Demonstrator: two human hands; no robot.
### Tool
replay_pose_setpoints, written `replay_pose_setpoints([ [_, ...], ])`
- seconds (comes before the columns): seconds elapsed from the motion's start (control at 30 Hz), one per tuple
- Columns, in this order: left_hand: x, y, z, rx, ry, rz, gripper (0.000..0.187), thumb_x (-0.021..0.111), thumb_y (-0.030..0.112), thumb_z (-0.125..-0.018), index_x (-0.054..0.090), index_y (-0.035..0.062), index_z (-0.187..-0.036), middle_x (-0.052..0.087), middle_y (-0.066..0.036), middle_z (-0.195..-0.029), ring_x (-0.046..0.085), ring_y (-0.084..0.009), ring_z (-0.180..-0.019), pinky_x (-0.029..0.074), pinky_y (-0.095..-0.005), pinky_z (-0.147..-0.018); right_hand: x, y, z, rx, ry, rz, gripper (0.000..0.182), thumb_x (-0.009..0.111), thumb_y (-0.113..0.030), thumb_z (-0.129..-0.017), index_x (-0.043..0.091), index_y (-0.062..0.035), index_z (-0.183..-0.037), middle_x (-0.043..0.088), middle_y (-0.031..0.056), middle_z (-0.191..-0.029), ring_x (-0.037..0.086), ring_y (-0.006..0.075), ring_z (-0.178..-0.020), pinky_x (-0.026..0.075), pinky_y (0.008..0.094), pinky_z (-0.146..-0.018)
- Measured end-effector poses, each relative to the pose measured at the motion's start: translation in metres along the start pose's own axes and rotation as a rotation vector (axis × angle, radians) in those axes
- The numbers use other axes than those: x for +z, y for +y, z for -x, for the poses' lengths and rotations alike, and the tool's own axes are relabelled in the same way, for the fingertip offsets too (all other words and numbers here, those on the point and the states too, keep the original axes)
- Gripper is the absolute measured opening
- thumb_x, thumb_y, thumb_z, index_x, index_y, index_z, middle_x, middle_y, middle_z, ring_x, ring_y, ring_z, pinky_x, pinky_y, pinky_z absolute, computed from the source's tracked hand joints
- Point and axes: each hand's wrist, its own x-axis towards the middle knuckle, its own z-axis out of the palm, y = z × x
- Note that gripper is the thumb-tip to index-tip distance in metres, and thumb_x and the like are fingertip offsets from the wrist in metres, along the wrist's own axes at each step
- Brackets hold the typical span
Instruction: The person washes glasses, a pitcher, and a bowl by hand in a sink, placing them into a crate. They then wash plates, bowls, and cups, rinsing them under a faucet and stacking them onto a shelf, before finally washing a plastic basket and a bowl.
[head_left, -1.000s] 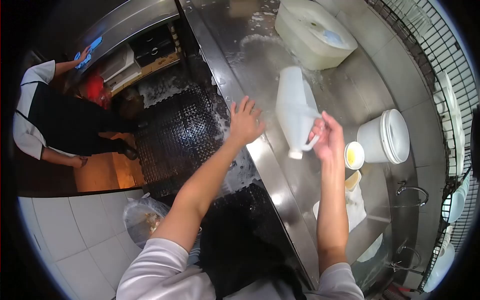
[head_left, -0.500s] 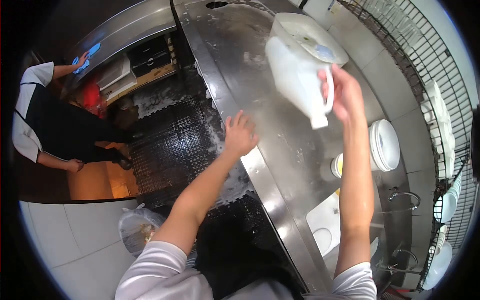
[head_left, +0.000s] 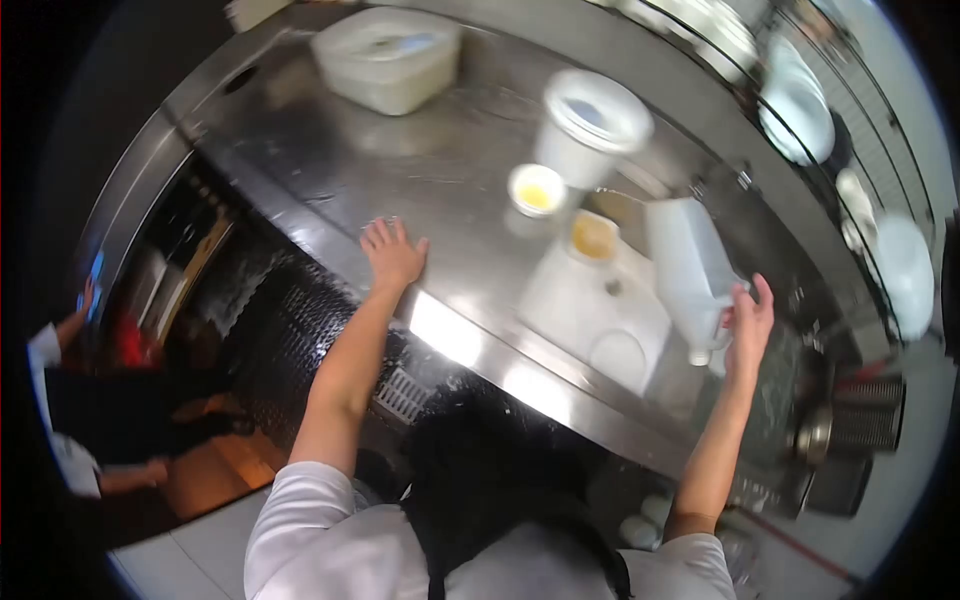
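My right hand [head_left: 750, 315] is closed round the handle of a translucent white plastic jug [head_left: 685, 255]. The jug is tipped with its neck towards me, held above the right part of the steel counter [head_left: 460, 240]. My left hand [head_left: 395, 258] rests at the counter's front edge, fingers spread, with nothing in it. Between the hands lies a white board or tray [head_left: 565, 295], and a small container of orange-yellow contents [head_left: 594, 238] stands at its far end. Beyond is a small white tub [head_left: 537, 190] with something yellow inside.
A white bucket [head_left: 590, 135] and a large rectangular tub [head_left: 390, 65] stand farther back. Dishes [head_left: 800, 110] sit on a wire rack along the wall. At right are metal containers [head_left: 855, 425]. Another person [head_left: 100, 410] stands at far left, a hand on a blue cloth.
The jug has gone from beside the large tub to the right, over the board's far side, in my right hand. The view has turned right. My left hand stays at the counter edge.
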Motion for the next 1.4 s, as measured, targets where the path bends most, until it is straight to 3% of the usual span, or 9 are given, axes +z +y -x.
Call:
replay_pose_setpoints([
  [0.23, 0.05, 0.138, 0.088, 0.185, 0.059, 0.058, 0.074, 0.035, 0.056, -0.09, 0.02, 0.0079, -0.144, 0.014, -0.023, -0.149, 0.009, -0.0411, -0.138, 0.01, -0.0599, -0.107, -0.34, 0.142, -0.001, 0.032, 0.67, 1.0, 0.065, 0.066, -0.023, -0.078, 0.036, 0.0026, -0.13, 0.063, 0.0173, -0.087, 0.061, 0.0326, -0.079, 0.047, 0.0405, -0.073],
  [0.53, 0.067, 0.184, 0.134, 0.22, 0.093, -0.087, 0.095, 0.068, 0.036, -0.074, 0.012, 0.0089, -0.145, 0.009, -0.022, -0.15, 0.008, -0.0408, -0.138, 0.017, -0.0603, -0.105, -0.469, 0.231, 0.017, 0.193, 0.756, 1.154, 0.062, 0.066, -0.027, -0.081, 0.038, 0.0012, -0.128, 0.062, 0.0236, -0.101, 0.062, 0.0394, -0.092, 0.047, 0.0444, -0.079],
  [0.7, 0.062, 0.19, 0.136, 0.171, 0.068, -0.131, 0.096, 0.069, 0.035, -0.072, 0.013, 0.0103, -0.145, 0.01, -0.022, -0.15, 0.008, -0.04, -0.138, 0.017, -0.0595, -0.106, -0.432, 0.221, 0.009, 0.109, 0.89, 1.732, 0.05, 0.061, -0.026, -0.083, 0.045, -0.0005, -0.123, 0.058, 0.0228, -0.101, 0.057, 0.0368, -0.096, 0.044, 0.0427, -0.084],
  [0.83, 0.058, 0.196, 0.137, 0.135, 0.041, -0.16, 0.097, 0.07, 0.034, -0.07, 0.014, 0.0118, -0.146, 0.009, -0.021, -0.15, 0.008, -0.0391, -0.139, 0.017, -0.0588, -0.106, -0.406, 0.27, -0.005, -0.209, 0.393, 1.062, 0.036, 0.057, -0.015, -0.082, 0.054, -0.0031, -0.116, 0.06, 0.0165, -0.095, 0.057, 0.0338, -0.091, 0.044, 0.0395, -0.084],
  [0.97, 0.06, 0.19, 0.142, 0.18, 0.035, -0.153, 0.094, 0.07, 0.033, -0.068, 0.02, 0.0112, -0.145, 0.014, -0.02, -0.15, 0.008, -0.0399, -0.139, 0.013, -0.0626, -0.106, -0.381, 0.399, -0.038, 0.301, -0.139, 0.466, 0.022, 0.057, -0.017, -0.087, 0.061, 0.0001, -0.101, 0.064, 0.0068, -0.093, 0.057, 0.0146, -0.084, 0.046, 0.0297, -0.076],
  [1.0, 0.075, 0.182, 0.139, 0.211, 0.095, -0.178, 0.095, 0.07, 0.033, -0.066, 0.02, 0.0099, -0.144, 0.014, -0.02, -0.15, 0.008, -0.0403, -0.139, 0.013, -0.0625, -0.107, -0.376, 0.412, -0.042, 0.516, -0.205, 0.148, 0.02, 0.06, -0.024, -0.088, 0.061, -0.0121, -0.104, 0.058, -0.0041, -0.085, 0.049, 0.0074, -0.07, 0.043, 0.0241, -0.064],
  [1.07, 0.078, 0.181, 0.135, 0.192, 0.073, -0.075, 0.098, 0.071, 0.033, -0.066, 0.018, 0.0079, -0.144, 0.013, -0.02, -0.15, 0.006, -0.0402, -0.139, 0.011, -0.0624, -0.107, -0.373, 0.451, -0.059, 0.945, -0.038, -0.289, 0.027, 0.059, -0.028, -0.089, 0.059, -0.01, -0.108, 0.058, -0.0014, -0.089, 0.051, 0.0111, -0.075, 0.045, 0.0261, -0.067],
  [1.33, 0.036, 0.179, 0.145, 0.232, -0.133, -0.033, 0.109, 0.073, 0.042, -0.066, 0.008, 0.007, -0.146, -0.001, -0.026, -0.15, -0.002, -0.0411, -0.139, 0.009, -0.0567, -0.109, -0.244, 0.295, -0.13, 0.438, 0.385, -0.395, 0.049, 0.045, -0.042, -0.092, 0.046, -0.0063, -0.125, 0.047, 0.0118, -0.127, 0.043, 0.0271, -0.113, 0.033, 0.0464, -0.097],
  [1.4, 0.037, 0.174, 0.14, 0.274, -0.084, 0.014, 0.104, 0.072, 0.038, -0.067, 0.012, 0.0071, -0.146, 0.002, -0.026, -0.15, 0.002, -0.0416, -0.139, 0.011, -0.0573, -0.108, -0.183, 0.229, -0.127, 0.344, 0.224, -0.172, 0.031, 0.053, -0.028, -0.088, 0.048, 0.0024, -0.086, 0.045, 0.0092, -0.086, 0.041, 0.0224, -0.076, 0.035, 0.0387, -0.065],
])
